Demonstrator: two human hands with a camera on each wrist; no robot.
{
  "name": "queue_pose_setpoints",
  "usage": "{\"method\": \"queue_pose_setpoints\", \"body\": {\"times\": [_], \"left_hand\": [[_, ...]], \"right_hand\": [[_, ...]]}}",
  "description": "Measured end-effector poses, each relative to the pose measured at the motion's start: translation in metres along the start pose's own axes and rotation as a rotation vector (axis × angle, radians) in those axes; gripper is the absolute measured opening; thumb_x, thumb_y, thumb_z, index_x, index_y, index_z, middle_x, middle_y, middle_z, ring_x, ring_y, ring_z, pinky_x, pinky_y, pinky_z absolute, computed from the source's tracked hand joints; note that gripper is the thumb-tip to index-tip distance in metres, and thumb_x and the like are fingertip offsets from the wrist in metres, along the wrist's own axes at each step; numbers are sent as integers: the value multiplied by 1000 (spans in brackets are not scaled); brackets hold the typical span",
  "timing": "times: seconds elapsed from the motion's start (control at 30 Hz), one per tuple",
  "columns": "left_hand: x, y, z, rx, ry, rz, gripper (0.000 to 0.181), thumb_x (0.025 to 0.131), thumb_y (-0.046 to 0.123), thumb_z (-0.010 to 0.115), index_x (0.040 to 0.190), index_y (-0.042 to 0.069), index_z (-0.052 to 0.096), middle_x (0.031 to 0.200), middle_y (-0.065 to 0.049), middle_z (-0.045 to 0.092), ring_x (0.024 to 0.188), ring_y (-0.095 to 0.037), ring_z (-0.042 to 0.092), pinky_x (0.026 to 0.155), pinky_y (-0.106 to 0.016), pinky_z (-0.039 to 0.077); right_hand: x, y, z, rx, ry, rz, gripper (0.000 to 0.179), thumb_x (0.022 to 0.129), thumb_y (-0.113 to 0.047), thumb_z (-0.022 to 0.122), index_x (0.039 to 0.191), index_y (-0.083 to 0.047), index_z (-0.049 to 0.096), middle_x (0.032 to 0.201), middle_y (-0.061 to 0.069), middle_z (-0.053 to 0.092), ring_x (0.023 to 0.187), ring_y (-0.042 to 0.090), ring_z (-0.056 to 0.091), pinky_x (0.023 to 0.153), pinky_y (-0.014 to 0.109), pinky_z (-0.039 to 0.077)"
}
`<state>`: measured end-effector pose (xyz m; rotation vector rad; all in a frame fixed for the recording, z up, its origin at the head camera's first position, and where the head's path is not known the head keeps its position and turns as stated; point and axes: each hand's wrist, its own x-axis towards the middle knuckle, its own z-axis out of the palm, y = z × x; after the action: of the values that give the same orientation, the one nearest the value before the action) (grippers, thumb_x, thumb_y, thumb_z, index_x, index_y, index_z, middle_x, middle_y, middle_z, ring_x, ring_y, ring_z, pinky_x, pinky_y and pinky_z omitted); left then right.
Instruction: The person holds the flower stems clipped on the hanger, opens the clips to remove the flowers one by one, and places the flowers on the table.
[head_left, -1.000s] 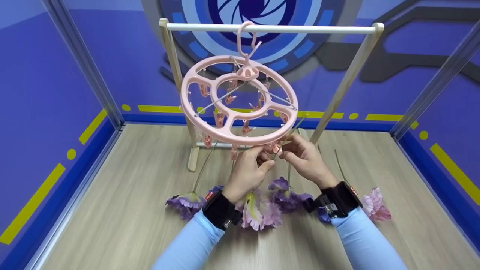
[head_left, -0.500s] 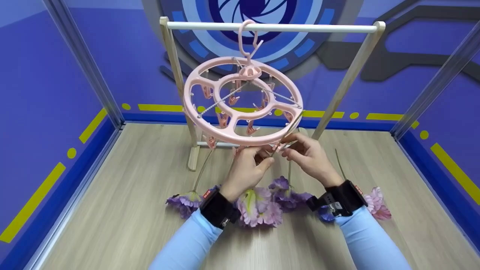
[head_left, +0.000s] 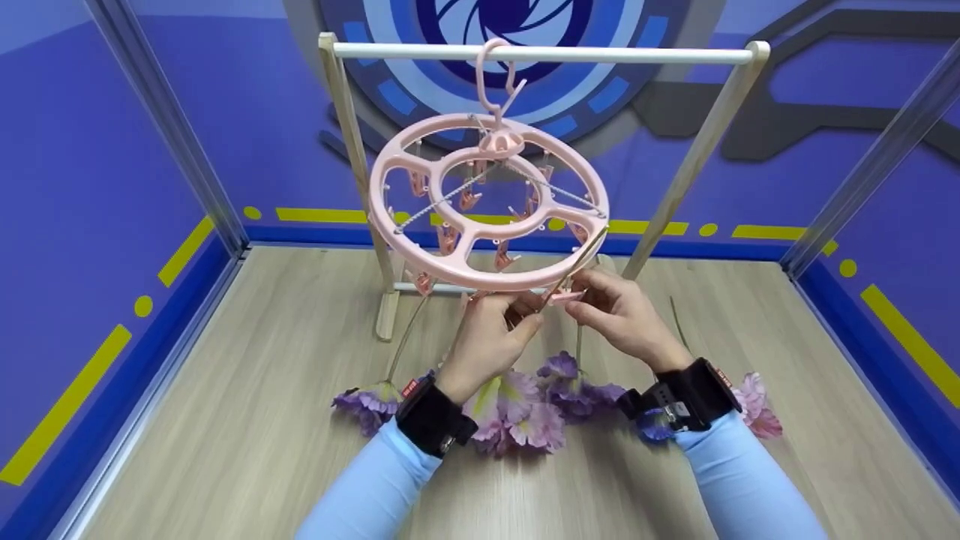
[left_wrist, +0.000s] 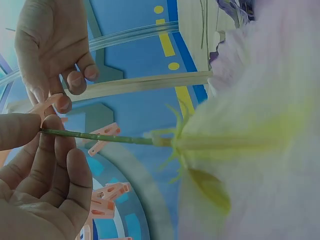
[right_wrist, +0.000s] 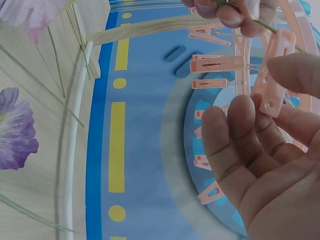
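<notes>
In the head view, my left hand point(head_left: 487, 341) pinches the green stem point(left_wrist: 110, 137) of an artificial flower between thumb and fingers. Its pale pink and yellow bloom point(left_wrist: 260, 115) hangs below and fills much of the left wrist view. The stem's upper end slants up in front of the rim of a pink round clip hanger point(head_left: 495, 281). Just to the right, my right hand point(head_left: 626, 319) pinches a pink clothespin point(right_wrist: 277, 75) hanging from that rim. The stem passes close to this clothespin; whether it lies between the clothespin's jaws cannot be told.
A wooden rack with a white top bar point(head_left: 637, 54) carries the hanger. More clothespins point(right_wrist: 217, 64) dangle from the ring. On the table lie a purple flower point(head_left: 367, 409), another purple flower point(head_left: 577, 394), a blue one point(head_left: 655, 425) and a pink one point(head_left: 759, 405). Blue walls enclose the table.
The hanger has swung slightly to the right, along with my right hand. The clothespin in that hand has turned to lie flatter. My left hand still holds the stem, almost in place.
</notes>
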<state>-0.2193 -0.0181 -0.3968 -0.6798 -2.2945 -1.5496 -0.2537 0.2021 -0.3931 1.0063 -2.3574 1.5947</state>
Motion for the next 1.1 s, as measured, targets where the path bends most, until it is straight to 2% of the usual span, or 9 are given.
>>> {"method": "queue_pose_setpoints", "body": {"times": [0.13,0.3,0.47,0.7,0.83,1.1], "left_hand": [[-1,-1,-2,16,-1,9,12,88,-2,73,99,3,74,85,-7,71,76,-14,63,70,-27,52],[-4,-4,-4,3,-5,9,10,88,-3,72,96,3,73,84,-7,69,74,-13,60,70,-26,49],[-9,-10,-5,-16,-14,6,3,90,1,72,92,0,72,82,-7,69,71,-12,57,69,-26,47],[-13,-14,-7,-11,-3,18,4,90,4,72,91,0,73,83,-8,72,73,-16,62,72,-28,52],[-14,-15,-7,0,1,41,2,90,2,72,88,0,72,81,-8,71,71,-16,60,70,-31,52],[-15,-15,-6,3,0,68,5,90,-1,71,86,2,71,78,-7,69,69,-11,56,66,-25,49]], "right_hand": [[0,1,-2,-5,-22,-7,30,96,8,64,126,10,63,104,19,62,76,10,62,67,21,53],[1,2,-1,-33,-8,-30,27,94,7,67,121,7,66,113,20,62,93,9,63,77,19,55],[2,2,1,26,-20,-52,25,96,9,64,121,9,66,115,21,67,106,9,66,86,22,56],[1,3,1,60,8,-44,26,94,11,64,120,9,68,113,17,71,103,9,68,86,23,56],[0,3,0,80,18,-41,26,94,11,64,120,10,68,113,15,72,100,11,70,85,23,57],[-1,4,0,113,16,-47,25,95,13,62,119,13,67,112,10,73,96,13,72,82,22,57]]}}
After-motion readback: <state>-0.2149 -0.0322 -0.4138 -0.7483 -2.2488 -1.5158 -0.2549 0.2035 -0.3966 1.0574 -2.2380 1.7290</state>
